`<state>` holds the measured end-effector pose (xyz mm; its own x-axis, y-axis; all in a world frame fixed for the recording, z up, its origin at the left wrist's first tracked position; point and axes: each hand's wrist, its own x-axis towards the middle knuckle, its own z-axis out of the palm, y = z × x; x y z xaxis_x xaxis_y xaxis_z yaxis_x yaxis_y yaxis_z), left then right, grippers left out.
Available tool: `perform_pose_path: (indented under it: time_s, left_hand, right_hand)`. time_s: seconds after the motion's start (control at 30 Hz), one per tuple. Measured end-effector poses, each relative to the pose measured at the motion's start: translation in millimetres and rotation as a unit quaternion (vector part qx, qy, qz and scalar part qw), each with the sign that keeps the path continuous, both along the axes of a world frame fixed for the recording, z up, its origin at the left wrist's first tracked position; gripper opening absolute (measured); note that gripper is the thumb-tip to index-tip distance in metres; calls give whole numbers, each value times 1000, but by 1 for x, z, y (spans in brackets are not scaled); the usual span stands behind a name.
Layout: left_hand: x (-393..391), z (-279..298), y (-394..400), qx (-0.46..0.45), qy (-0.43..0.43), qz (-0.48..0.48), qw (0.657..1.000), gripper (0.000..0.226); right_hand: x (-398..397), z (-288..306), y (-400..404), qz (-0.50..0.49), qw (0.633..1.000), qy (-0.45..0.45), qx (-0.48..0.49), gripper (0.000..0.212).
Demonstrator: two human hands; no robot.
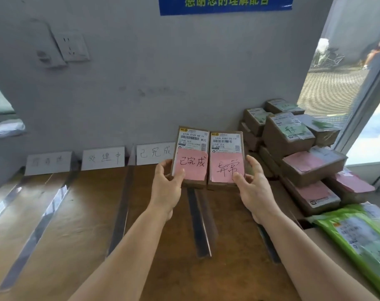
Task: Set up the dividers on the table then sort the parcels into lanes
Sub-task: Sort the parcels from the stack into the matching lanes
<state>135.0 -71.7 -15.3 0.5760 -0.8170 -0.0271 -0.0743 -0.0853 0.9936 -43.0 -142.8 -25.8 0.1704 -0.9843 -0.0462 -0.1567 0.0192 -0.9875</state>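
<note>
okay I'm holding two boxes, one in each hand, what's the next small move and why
Probably set the left hand's box down in the lane straight below it: its pink note reads 已完成, matching the wall card behind that lane. No lane card for 异常 is visible.

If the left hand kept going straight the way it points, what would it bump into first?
Probably the white 已完成 sign against the wall, just beyond the parcel that the left hand holds. Depth is hard to judge.

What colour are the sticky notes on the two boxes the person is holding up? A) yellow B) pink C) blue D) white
B: the left hand holds one box and the right hand holds the other box, and each has a pink note with handwriting stuck on its front.
</note>
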Motion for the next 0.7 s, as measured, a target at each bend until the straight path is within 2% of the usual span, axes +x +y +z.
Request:
perform_pose_path:
  time_s: [0.27,0.7]
  left_hand:
    - [40,-19,-17,50,21,57,997,45]
    - [65,-61,-66,147,29,156,976,46]
  right_hand:
    - [18,-14,-37,-62,993,97,10,54]
    - [62,-78,-129,14,974,212,76,54]
